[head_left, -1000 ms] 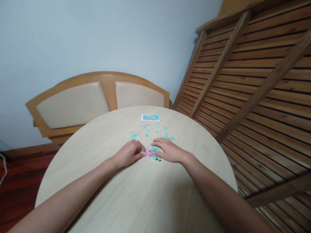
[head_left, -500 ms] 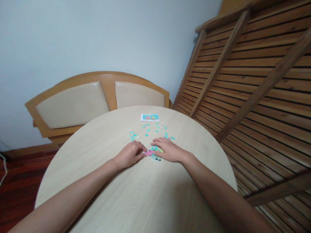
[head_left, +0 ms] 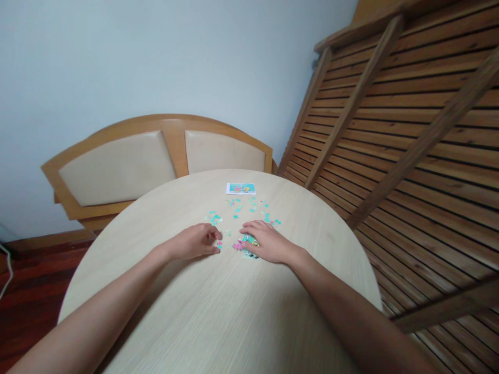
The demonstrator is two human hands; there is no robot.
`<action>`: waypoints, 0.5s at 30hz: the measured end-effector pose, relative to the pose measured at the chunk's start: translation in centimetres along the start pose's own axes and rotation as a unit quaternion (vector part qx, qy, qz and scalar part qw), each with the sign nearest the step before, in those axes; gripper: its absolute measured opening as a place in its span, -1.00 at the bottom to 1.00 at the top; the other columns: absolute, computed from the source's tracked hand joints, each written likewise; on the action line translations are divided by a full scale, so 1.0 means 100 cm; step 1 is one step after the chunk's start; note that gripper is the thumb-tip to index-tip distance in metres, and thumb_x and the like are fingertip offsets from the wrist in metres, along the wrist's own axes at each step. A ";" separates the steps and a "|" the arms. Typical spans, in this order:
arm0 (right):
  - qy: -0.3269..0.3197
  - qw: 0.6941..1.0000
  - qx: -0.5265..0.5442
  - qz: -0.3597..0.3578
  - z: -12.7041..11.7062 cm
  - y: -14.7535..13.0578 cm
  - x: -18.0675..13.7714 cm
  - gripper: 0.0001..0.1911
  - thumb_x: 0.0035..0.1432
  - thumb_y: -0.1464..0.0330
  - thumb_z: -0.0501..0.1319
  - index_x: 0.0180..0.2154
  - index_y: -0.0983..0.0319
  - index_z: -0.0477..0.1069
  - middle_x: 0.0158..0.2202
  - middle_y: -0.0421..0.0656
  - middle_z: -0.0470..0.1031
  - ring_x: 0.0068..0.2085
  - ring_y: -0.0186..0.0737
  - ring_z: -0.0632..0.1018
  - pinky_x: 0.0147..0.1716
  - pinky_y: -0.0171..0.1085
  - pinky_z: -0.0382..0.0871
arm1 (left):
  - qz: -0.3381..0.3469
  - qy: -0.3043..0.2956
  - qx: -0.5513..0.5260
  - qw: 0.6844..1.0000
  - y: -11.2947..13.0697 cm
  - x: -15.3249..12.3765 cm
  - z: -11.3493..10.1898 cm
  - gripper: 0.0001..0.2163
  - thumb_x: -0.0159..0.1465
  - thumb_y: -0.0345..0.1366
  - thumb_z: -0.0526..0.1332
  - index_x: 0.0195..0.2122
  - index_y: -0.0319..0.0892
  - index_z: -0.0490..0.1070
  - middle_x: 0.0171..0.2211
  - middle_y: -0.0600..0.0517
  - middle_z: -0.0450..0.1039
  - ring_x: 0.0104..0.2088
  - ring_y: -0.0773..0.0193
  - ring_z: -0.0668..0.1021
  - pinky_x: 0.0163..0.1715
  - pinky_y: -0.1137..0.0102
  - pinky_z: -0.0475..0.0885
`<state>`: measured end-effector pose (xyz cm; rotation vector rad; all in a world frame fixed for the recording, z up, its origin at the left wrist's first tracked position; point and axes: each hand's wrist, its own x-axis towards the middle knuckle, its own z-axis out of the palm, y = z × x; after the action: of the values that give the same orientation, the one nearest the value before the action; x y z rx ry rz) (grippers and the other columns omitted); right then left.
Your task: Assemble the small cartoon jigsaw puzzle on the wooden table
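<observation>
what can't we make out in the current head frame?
All in the head view:
- Puzzle cluster: partly covered by the right hand.
- Small piece by the left hand: too small to tell gripped from lying loose.
- Printed card: picture too small for detail.
- Round table: near side cut off by the bottom edge.
- White cord: ends cut off or out of sight at the left edge.

On tabletop [head_left: 195,322]: joined puzzle section [head_left: 239,246] partly under right hand [head_left: 270,243]; left hand [head_left: 195,240] left of it, 1 piece [head_left: 219,244] at fingertips. Beyond hands, loose pieces [head_left: 212,218]; behind those, picture card [head_left: 241,189].
</observation>
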<state>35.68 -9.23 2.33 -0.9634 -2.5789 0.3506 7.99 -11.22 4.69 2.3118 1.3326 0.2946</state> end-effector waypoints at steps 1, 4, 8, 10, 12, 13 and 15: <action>0.006 1.000 0.003 -0.003 0.001 -0.003 0.001 -0.58 0.33 0.11 0.15 0.10 0.17 0.44 0.14 0.00 0.44 0.18 0.01 0.39 0.18 0.00 0.21 | -0.002 -0.008 0.002 1.000 0.000 -0.001 -0.002 -0.66 0.17 -0.11 0.28 -0.12 -0.20 0.49 -0.28 -0.01 0.51 -0.32 0.22 0.50 -0.29 0.41 0.35; 0.009 0.999 0.016 -0.034 0.001 -0.013 0.003 -0.65 0.34 0.12 0.15 0.03 0.14 0.49 0.06 -0.05 0.50 0.12 -0.05 0.44 0.13 -0.05 0.24 | -0.006 -0.016 0.001 1.000 0.002 -0.003 -0.003 -0.70 0.16 -0.13 0.26 -0.15 -0.21 0.48 -0.34 0.01 0.48 -0.36 0.24 0.48 -0.34 0.43 0.33; 0.018 0.997 0.023 -0.066 0.002 -0.020 0.004 -0.74 0.35 0.19 0.15 -0.06 0.12 0.54 -0.03 -0.09 0.54 0.06 -0.12 0.47 0.10 -0.10 0.24 | 0.001 -0.004 -0.007 1.000 0.001 -0.001 0.002 -0.74 0.17 -0.15 0.23 -0.19 -0.20 0.48 -0.37 0.02 0.48 -0.39 0.25 0.47 -0.37 0.43 0.31; 0.029 0.998 0.017 -0.061 0.004 -0.021 0.005 -0.76 0.34 0.20 0.18 -0.10 0.13 0.55 -0.07 -0.10 0.56 0.03 -0.12 0.48 0.09 -0.09 0.23 | 0.005 0.002 -0.008 1.000 -0.001 0.001 0.006 -0.76 0.18 -0.17 0.22 -0.20 -0.20 0.49 -0.39 0.03 0.48 -0.41 0.26 0.46 -0.38 0.43 0.31; 0.035 0.998 0.007 -0.050 0.006 -0.023 0.006 -0.78 0.30 0.20 0.22 -0.12 0.14 0.55 -0.11 -0.10 0.56 -0.01 -0.11 0.49 0.08 -0.08 0.23 | 0.007 0.008 -0.007 1.000 -0.002 0.002 0.008 -0.77 0.19 -0.19 0.20 -0.21 -0.20 0.49 -0.39 0.02 0.49 -0.41 0.26 0.47 -0.38 0.43 0.31; 0.036 0.998 0.002 -0.044 0.007 -0.023 0.007 -0.78 0.28 0.20 0.24 -0.13 0.14 0.55 -0.13 -0.11 0.56 -0.02 -0.10 0.49 0.08 -0.08 0.22 | 0.009 0.012 -0.006 1.000 -0.002 0.003 0.009 -0.77 0.19 -0.20 0.20 -0.22 -0.21 0.49 -0.39 0.01 0.49 -0.41 0.26 0.47 -0.38 0.43 0.31; 0.035 0.999 -0.005 -0.036 0.010 -0.024 0.008 -0.79 0.25 0.20 0.26 -0.15 0.15 0.55 -0.15 -0.11 0.56 -0.04 -0.10 0.50 0.07 -0.08 0.22 | 0.012 0.016 -0.005 1.000 -0.001 0.003 0.010 -0.77 0.19 -0.20 0.19 -0.21 -0.21 0.49 -0.39 0.01 0.49 -0.40 0.26 0.47 -0.38 0.43 0.32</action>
<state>33.33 -10.58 2.47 -0.8690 -2.5462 0.2795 8.49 -11.18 3.75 2.3259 1.3168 0.3471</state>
